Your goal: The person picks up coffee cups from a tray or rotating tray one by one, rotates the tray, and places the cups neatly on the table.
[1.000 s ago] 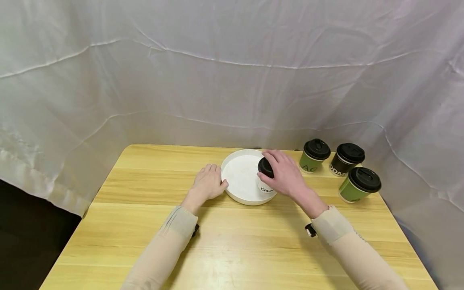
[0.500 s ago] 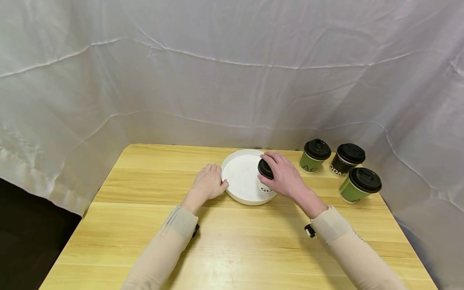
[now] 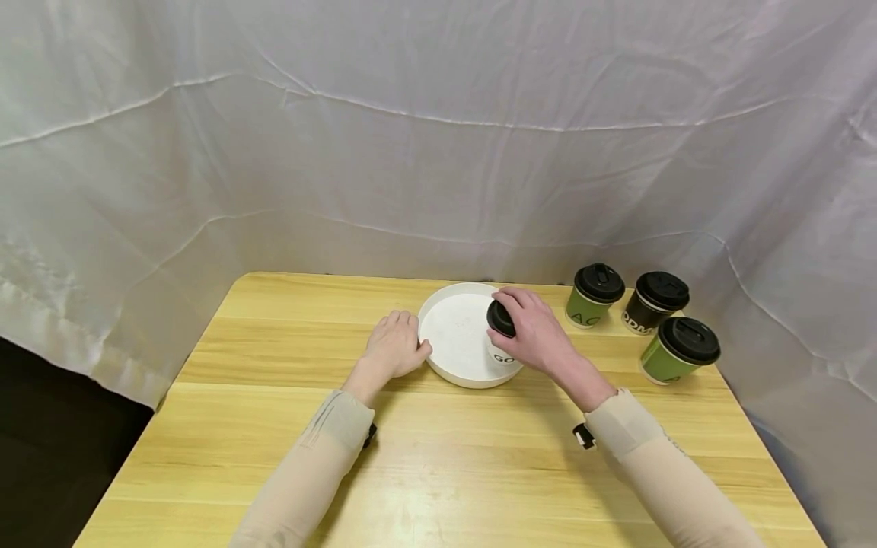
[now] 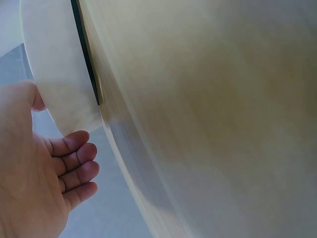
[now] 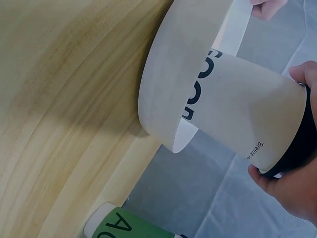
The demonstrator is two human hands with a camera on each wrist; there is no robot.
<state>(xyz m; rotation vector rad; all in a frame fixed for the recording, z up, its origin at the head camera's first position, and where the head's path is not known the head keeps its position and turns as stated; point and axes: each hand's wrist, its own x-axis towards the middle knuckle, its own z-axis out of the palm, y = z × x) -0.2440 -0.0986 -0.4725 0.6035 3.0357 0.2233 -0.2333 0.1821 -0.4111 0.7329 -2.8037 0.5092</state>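
My right hand [image 3: 537,331] grips a white lidded paper coffee cup [image 5: 247,109] from above, fingers and thumb around its black lid [image 3: 502,318]. The cup stands upright inside the right part of a round white tray [image 3: 455,335]; the tray's wall hides its base in the right wrist view. At the opposite side of the tray, my left hand [image 3: 396,346] rests against the outer wall, thumb at the rim. The left wrist view shows its fingers [image 4: 79,173] loosely bent, with the index fingertip at the tray wall [image 4: 59,64].
To the right of the tray stand a green cup [image 3: 585,308] at the back, a black cup [image 3: 644,312] beside it and another green cup [image 3: 663,358] nearer, all black-lidded. Everything is on a wooden table [image 3: 438,472]. Pale curtains [image 3: 438,175] hang behind and at the sides.
Almost nothing differs: the right forearm has shifted very slightly left. Both hands, the coffee cup and the tray stay in place.
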